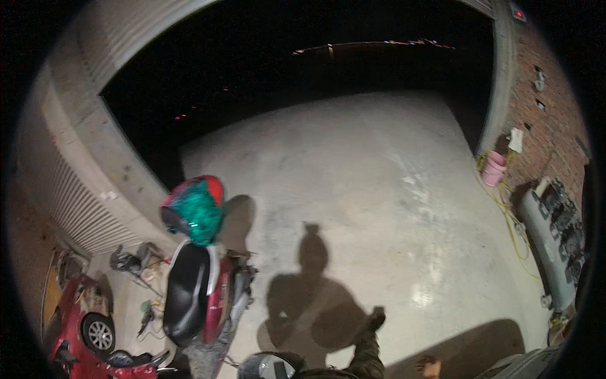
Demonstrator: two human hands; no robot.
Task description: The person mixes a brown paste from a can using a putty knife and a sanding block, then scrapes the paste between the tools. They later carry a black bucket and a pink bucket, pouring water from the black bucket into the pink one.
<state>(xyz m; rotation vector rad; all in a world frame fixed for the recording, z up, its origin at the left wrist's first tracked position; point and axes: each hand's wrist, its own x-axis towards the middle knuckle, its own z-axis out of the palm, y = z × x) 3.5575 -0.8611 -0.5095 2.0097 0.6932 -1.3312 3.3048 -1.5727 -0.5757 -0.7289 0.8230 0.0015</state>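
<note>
My right hand [429, 366] shows at the lower edge, bare, above the concrete floor [353, 164]. Its fingers are apart, and nothing can be seen in them. Left of it, what looks like my leg [366, 357] in a dark patterned trouser reaches forward to a dark shoe [377, 316]. A grey, rounded object [268, 365] with a dark patch is cut off by the lower edge; what holds it, if anything, is hidden. My left hand does not show.
A red scooter [218, 297] with a black seat [188, 294] stands on the left, a green-and-red bundle [197, 211] at its front. Beyond it is a red vehicle [76, 316]. By the right brick wall are a pink bucket [493, 169], a yellow hose [514, 221] and a grey tank [546, 243].
</note>
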